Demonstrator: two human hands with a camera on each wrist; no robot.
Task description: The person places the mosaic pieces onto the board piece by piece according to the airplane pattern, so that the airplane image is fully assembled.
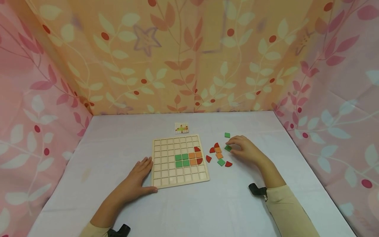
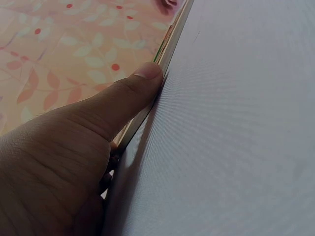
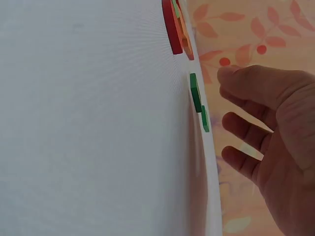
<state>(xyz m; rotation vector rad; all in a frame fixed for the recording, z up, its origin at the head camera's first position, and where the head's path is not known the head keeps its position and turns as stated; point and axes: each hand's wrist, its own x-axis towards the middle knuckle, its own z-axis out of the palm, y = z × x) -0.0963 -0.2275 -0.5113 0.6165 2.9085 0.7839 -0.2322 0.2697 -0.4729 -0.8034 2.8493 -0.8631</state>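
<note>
A wooden grid board point(image 1: 165, 175) lies on the table with several green squares point(image 1: 182, 160), orange squares point(image 1: 192, 155) and red quarter-round pieces point(image 1: 199, 161) in its cells. My left hand point(image 1: 134, 179) rests along the board's left side, fingers straight and thumb at the near left corner. In the left wrist view the thumb point(image 2: 130, 96) presses on the board's edge. To the right of the board, my right hand point(image 1: 247, 149) hovers over a loose green square tile point(image 1: 227, 148), thumb and fingers apart. The right wrist view shows that hand point(image 3: 275, 113) holding nothing, with tiles below it.
Between the board and my right hand lie loose red quarter-rounds point(image 1: 208, 158), orange squares point(image 1: 219, 155) and a green square point(image 1: 221, 162). Another green square point(image 1: 227, 135) lies farther back. A small pattern card point(image 1: 181, 128) sits behind the board. Patterned cloth walls point(image 1: 183, 65) enclose the white table.
</note>
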